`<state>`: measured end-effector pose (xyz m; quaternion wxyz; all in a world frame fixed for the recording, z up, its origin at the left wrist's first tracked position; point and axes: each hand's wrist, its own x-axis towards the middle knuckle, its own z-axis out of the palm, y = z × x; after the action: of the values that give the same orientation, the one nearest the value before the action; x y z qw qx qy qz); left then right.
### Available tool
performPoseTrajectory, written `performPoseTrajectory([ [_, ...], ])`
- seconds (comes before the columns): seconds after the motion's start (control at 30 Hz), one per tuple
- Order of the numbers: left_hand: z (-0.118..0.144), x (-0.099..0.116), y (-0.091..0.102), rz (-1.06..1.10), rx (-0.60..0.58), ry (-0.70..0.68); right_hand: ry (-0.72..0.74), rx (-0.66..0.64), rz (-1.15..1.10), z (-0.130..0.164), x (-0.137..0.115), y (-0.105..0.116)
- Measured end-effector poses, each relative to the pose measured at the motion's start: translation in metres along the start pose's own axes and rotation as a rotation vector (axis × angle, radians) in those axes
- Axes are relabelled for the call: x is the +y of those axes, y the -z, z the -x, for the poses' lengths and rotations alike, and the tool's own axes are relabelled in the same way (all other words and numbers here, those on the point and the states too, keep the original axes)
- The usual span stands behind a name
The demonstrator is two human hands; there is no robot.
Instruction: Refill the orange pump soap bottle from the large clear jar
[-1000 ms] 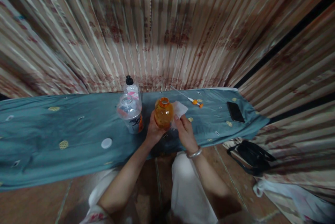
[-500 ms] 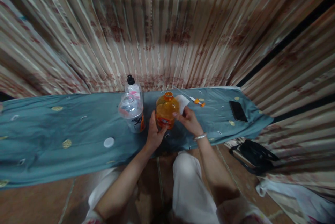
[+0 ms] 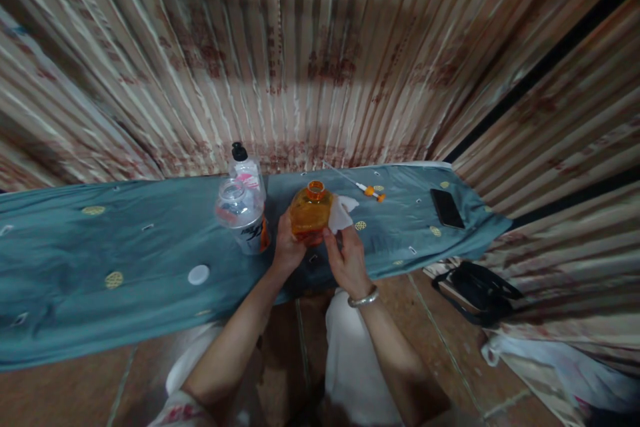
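Note:
An orange, see-through bottle point(image 3: 311, 211) with an uncapped round neck is held above the cloth-covered table, tilted slightly. My left hand point(image 3: 290, 240) grips it from the left and below. On its right side, my right hand point(image 3: 347, 255) holds a white tissue point(image 3: 343, 212) against the bottle, thumb near the lower edge. Left of the bottle stands a clear plastic cup point(image 3: 245, 219) with a domed top and black and orange print. Right behind the cup is a pump bottle point(image 3: 249, 172) with a black head.
A syringe point(image 3: 369, 191) with orange parts and a long thin tube lies at the back right. Farther right is a black phone point(image 3: 447, 208). A white round lid point(image 3: 199, 274) lies front left on the teal cloth point(image 3: 160, 247). A black bag point(image 3: 475, 290) rests on the floor.
My right hand has moved down along the bottle's side, and more of the tissue shows. The bottle has tipped, its label turning out of sight. The whole view has shifted slightly.

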<state>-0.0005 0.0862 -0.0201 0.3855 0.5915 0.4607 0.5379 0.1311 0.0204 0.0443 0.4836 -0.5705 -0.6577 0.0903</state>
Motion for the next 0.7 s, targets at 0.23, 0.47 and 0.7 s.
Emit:
performPoseTrajectory([
  [0.23, 0.012, -0.005, 0.01, -0.092, 0.023, -0.001, -0.172, 0.009, -0.078, -0.012, 0.032, -0.028],
  [0.47, 0.007, -0.006, 0.01, -0.133, 0.028, -0.01, -0.157, 0.018, -0.076, 0.027, 0.018, -0.028],
  [0.7, 0.015, 0.0, 0.006, -0.147, 0.015, -0.018, -0.049, 0.019, -0.046, 0.01, -0.001, -0.022],
])
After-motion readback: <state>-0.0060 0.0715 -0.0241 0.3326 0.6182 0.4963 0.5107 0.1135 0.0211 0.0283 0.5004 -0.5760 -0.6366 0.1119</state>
